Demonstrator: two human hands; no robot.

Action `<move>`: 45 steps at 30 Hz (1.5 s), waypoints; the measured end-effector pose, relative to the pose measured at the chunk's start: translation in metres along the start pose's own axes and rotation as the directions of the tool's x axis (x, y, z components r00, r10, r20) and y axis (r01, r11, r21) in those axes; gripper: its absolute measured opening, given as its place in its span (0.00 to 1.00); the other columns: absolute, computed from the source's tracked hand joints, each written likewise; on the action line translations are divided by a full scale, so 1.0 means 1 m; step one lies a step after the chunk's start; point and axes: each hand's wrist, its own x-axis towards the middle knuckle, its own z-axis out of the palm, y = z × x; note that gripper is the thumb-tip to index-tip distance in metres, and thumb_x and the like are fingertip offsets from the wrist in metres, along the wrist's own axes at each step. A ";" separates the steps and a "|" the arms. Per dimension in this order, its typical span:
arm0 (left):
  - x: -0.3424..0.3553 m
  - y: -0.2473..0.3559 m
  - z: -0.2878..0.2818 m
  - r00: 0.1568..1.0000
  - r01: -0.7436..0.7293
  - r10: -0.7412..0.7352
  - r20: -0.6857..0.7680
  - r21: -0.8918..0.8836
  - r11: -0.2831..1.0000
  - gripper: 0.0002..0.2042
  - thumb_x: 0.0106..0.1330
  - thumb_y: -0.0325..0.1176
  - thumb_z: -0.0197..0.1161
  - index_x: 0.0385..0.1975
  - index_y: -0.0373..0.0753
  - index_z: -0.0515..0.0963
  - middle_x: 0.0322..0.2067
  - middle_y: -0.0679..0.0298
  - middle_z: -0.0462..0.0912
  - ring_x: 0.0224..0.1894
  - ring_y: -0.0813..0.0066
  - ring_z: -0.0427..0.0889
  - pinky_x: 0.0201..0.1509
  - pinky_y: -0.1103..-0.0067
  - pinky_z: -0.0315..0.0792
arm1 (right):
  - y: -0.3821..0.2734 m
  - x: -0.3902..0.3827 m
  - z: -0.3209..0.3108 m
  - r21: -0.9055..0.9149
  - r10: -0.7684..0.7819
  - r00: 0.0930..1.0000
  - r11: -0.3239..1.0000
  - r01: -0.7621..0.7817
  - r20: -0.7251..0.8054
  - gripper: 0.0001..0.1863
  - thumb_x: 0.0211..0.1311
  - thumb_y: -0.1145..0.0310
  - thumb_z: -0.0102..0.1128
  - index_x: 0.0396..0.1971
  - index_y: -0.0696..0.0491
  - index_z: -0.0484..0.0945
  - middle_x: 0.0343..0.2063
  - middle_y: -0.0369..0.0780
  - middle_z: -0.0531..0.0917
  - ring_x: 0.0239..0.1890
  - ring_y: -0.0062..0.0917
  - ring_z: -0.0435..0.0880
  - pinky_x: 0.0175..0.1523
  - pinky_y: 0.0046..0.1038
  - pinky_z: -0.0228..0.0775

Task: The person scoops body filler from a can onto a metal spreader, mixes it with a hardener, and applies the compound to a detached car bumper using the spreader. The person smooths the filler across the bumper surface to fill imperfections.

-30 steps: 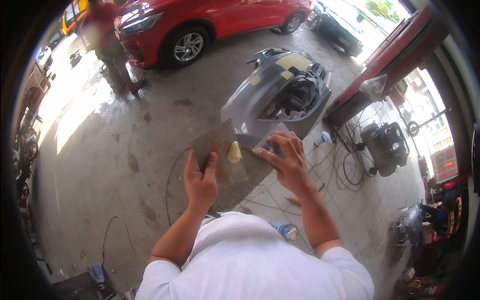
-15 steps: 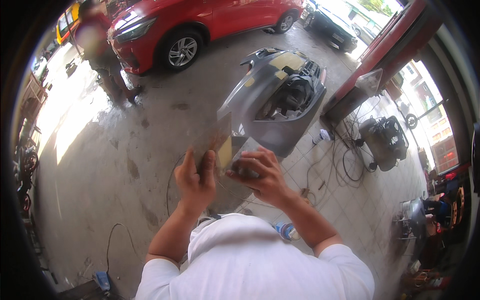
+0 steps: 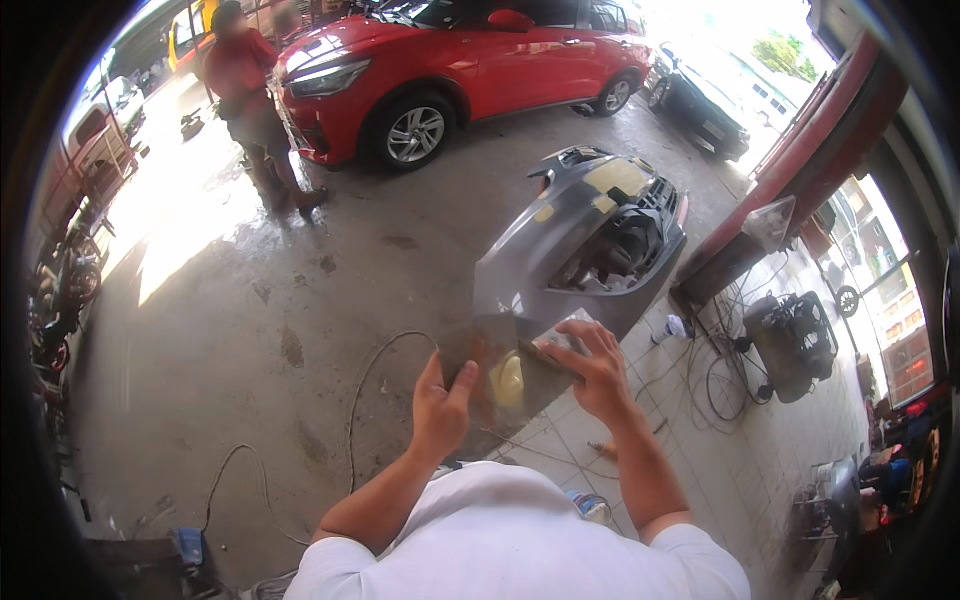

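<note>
My left hand (image 3: 440,405) grips a thin, flat, smudged plate (image 3: 494,335) at its left edge, thumb on top. A soft-looking pale-yellow lump (image 3: 508,382) sits on the plate's right part. My right hand (image 3: 603,385) holds a small flat spreader (image 3: 556,333) just to the right of the lump, its fingers bent over the top. Beyond both hands lies a grey car bumper (image 3: 530,260) with yellowish patches and a large dark opening.
A person in red (image 3: 240,75) stands by a red car (image 3: 490,70). A red post (image 3: 760,195) rises at right beside cables and a dark machine (image 3: 790,345). A bottle (image 3: 590,505) is partly behind my body. Clutter lines both rims.
My right hand closed in over the plate half a second ago and has since drawn back rightward. The yellow lump's shape has changed. The whole scene has shifted down and right in view.
</note>
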 end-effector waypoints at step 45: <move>0.026 0.026 0.009 0.947 -0.306 0.319 -0.039 0.197 0.931 0.09 0.77 0.27 0.60 0.50 0.29 0.76 0.31 0.59 0.85 0.28 0.75 0.82 0.33 0.79 0.74 | -0.048 0.021 -0.012 0.044 -0.118 0.973 0.991 0.129 -0.198 0.32 0.39 0.78 0.74 0.48 0.32 0.90 0.51 0.31 0.81 0.62 0.30 0.77 0.71 0.52 0.63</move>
